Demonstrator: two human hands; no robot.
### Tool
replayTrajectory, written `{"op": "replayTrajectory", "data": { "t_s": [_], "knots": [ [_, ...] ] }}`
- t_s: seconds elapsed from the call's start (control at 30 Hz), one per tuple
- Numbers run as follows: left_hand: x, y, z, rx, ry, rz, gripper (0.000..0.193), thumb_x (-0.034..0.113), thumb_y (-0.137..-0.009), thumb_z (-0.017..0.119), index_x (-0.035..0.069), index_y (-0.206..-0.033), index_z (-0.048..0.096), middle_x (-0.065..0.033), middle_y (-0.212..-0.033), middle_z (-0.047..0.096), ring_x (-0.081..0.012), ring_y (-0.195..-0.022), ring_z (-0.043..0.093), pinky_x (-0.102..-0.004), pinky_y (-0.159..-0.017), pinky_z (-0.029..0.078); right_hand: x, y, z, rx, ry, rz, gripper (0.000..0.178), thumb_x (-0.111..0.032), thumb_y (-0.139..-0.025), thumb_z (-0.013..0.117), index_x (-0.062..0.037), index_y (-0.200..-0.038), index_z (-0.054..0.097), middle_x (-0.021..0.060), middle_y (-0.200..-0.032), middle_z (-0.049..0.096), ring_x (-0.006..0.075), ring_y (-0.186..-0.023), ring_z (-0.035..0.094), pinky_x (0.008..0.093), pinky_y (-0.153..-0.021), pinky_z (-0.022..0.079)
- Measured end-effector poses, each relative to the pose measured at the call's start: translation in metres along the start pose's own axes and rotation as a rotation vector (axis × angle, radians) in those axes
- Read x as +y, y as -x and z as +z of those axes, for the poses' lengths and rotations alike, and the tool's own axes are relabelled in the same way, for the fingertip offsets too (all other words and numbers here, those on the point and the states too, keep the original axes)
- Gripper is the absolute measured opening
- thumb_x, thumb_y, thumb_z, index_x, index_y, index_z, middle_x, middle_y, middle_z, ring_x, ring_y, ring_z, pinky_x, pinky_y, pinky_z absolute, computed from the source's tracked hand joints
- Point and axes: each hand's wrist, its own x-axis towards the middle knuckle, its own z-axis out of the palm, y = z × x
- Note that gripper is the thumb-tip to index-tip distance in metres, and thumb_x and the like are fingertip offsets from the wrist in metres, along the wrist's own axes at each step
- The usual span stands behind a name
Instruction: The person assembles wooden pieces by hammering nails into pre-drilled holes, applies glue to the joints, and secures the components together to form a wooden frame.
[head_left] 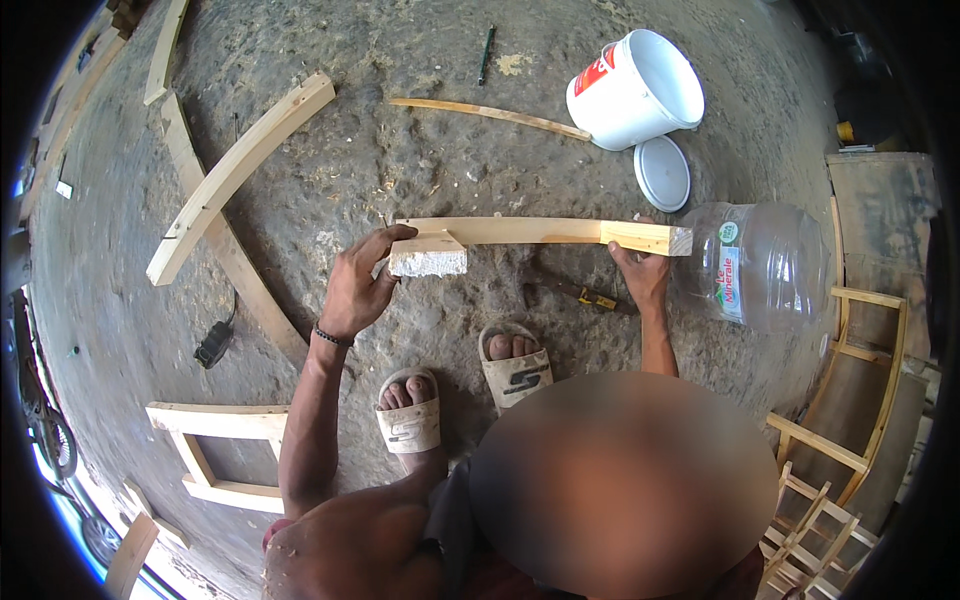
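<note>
In both hands I hold a pale wooden frame piece (530, 231), a long bar with a short block at each end, above the floor. My left hand (362, 278) is closed round its left end, beside a block whose end face is rough and whitish. At the opposite end, my right hand (643, 266) grips the bar from below, near the other block. Under the piece, on the ground, lies a dark tool with a yellow part (597, 300); its kind is hard to make out. Both of my sandalled feet (460, 385) are just below.
A white bucket (622, 100), its lid (663, 174) and a large clear plastic bottle (765, 268) stand or lie to the right. Timber beams (240, 180) cross at upper left. Wooden frames lie at lower left (222, 421) and right (820, 440). A thin strip (490, 113) lies ahead.
</note>
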Motion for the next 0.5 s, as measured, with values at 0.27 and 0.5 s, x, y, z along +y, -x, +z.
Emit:
{"op": "replayTrajectory", "data": {
  "t_s": [0.27,0.5],
  "knots": [
    [0.002,-0.014,0.000,-0.043,0.009,-0.205,0.029,0.023,-0.096,0.061,0.004,-0.119,0.063,-0.0169,-0.100,0.071,-0.0351,-0.079,0.069,-0.0407,-0.072,0.053,-0.005,-0.002,-0.009,-0.076,0.000,0.105,0.050,-0.027,-0.078,0.083,0.0020,-0.115,0.066,0.0155,-0.106,0.072,0.0286,-0.103,0.068,0.0398,-0.092,0.050],
    [0.003,-0.008,-0.001,0.036,0.071,-0.119,0.045,0.044,-0.101,0.052,0.004,-0.118,0.064,-0.0160,-0.101,0.071,-0.0322,-0.075,0.070,-0.0400,-0.070,0.054,-0.028,0.020,-0.009,-0.060,0.005,0.114,0.042,-0.021,-0.077,0.083,0.0013,-0.110,0.068,0.0144,-0.105,0.073,0.0280,-0.100,0.069,0.0401,-0.091,0.050]
  ]
}}
